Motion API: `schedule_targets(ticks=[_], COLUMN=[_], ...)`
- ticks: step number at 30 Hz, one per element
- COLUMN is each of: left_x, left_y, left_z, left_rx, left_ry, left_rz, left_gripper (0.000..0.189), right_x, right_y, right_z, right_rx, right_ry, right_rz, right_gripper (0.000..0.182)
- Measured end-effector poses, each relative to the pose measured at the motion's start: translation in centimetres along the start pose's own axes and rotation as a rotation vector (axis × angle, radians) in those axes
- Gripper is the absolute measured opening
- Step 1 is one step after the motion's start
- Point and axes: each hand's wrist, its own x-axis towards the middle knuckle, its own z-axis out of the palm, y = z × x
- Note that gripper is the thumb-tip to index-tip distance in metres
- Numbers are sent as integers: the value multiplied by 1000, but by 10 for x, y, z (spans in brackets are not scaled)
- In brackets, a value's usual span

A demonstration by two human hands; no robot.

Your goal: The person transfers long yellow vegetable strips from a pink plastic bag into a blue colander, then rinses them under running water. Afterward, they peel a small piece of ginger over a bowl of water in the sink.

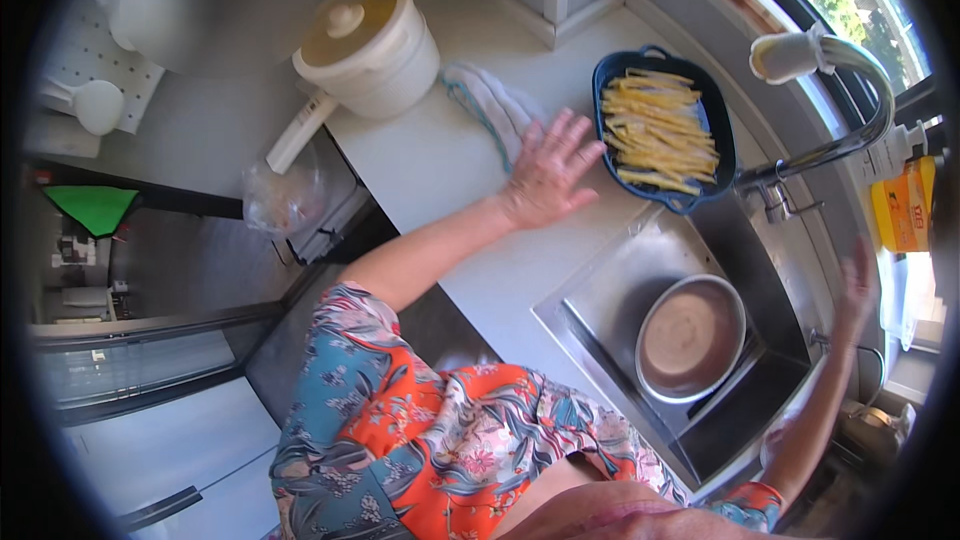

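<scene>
My left hand [553, 171], fingers spread and holding nothing, hovers over or rests on the white countertop; which one I cannot tell. Its fingertips come close to a dark blue two-handled basin [729, 131] of pale yellow cut strips [660, 131], possibly potato. Just behind the hand lies a folded light cloth [487, 101] with a teal edge. My right hand [856, 289] is raised at the right, beyond the sink, with its fingers extended and nothing seen in it. Between my arms, a round metal bowl [690, 337] of cloudy brownish liquid sits in the stainless steel sink [667, 240].
A white lidded pot [375, 52] stands at the back left, its handle [300, 131] jutting past the counter edge. The curved faucet [877, 105] arches beside the basin. A yellow-orange package [904, 206] stands by the window. A clear plastic bag [283, 195] hangs below the pot handle.
</scene>
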Motion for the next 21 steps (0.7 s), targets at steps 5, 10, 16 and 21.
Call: schedule_targets(ticks=[5, 10, 16, 21], left_x=[-29, -30, -33, -32], left_y=[-59, -86, -83, -81], left_z=[24, 49, 39, 37], left_rx=[162, 125, 103, 90], left_ry=[-36, -101, -142, -137], left_rz=[-244, -246, -209, -185], left_gripper=[55, 52, 52, 52], right_x=[-63, -43, -4, -3], right_y=[-86, -136, -131, -120], right_z=[116, 206, 287, 308], right_rx=[103, -72, -574, -599], right_ry=[-446, -472, -464, -475], right_rz=[-158, -563, -513, -515], right_gripper=[39, 42, 65, 68])
